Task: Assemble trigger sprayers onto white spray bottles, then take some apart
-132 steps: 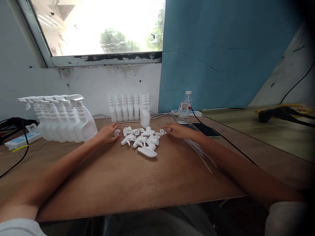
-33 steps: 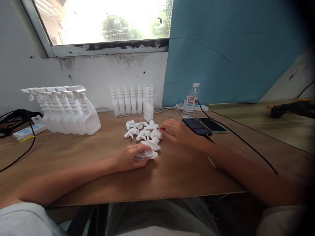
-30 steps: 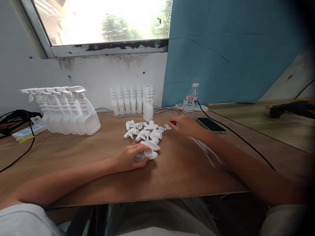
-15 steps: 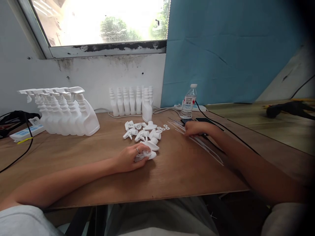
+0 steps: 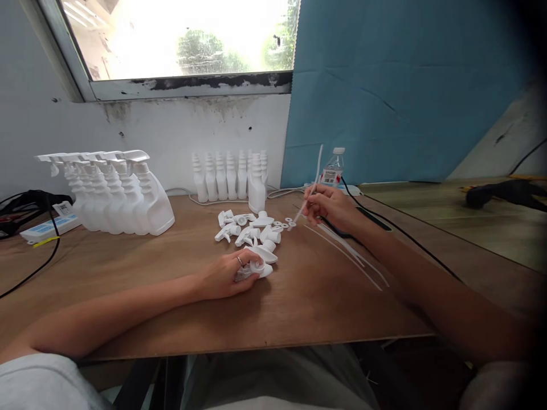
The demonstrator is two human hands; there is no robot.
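My left hand [image 5: 233, 273], with a ring on one finger, rests on the table closed around a white trigger spray head [image 5: 265, 270]. Just beyond it lies a pile of several more white spray heads [image 5: 250, 230]. My right hand [image 5: 327, 205] pinches a thin white plastic tube [image 5: 319, 162], held up at a slant with its lower end near some small white ring washers [image 5: 284, 223]. Below the right hand, more white tubes [image 5: 348, 250] lie loose on the wooden table [image 5: 299, 307].
Several white bottles fitted with spray heads [image 5: 123, 196] stand at the left. Open-necked white bottles [image 5: 220, 176] line the wall. Behind my right hand are a clear water bottle [image 5: 333, 165] and a black cable [image 5: 401, 234]. A power strip [image 5: 49, 226] sits far left.
My right hand has lifted one tube off the table and moved up and slightly left with it. My left hand keeps its hold on the spray head.
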